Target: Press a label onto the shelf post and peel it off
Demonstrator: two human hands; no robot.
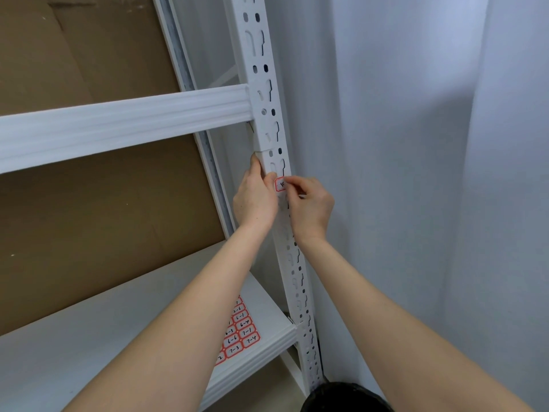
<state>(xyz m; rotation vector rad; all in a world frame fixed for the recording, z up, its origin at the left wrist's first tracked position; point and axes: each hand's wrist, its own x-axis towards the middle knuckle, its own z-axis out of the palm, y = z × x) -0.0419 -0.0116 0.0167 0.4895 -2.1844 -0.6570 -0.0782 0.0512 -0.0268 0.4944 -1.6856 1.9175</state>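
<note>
With the left hand (255,200) curled round the white slotted steel shelf post (269,114) and the right hand (309,205) pinching a small red-bordered paper label (279,184) against it, the label may well crease or stick crooked if the fingers slip.

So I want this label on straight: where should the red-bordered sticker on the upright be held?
Probably by its right edge, from the right: the right hand already pinches the sticker there, the left hand steadies the upright, and the written face stays uncovered.
</note>
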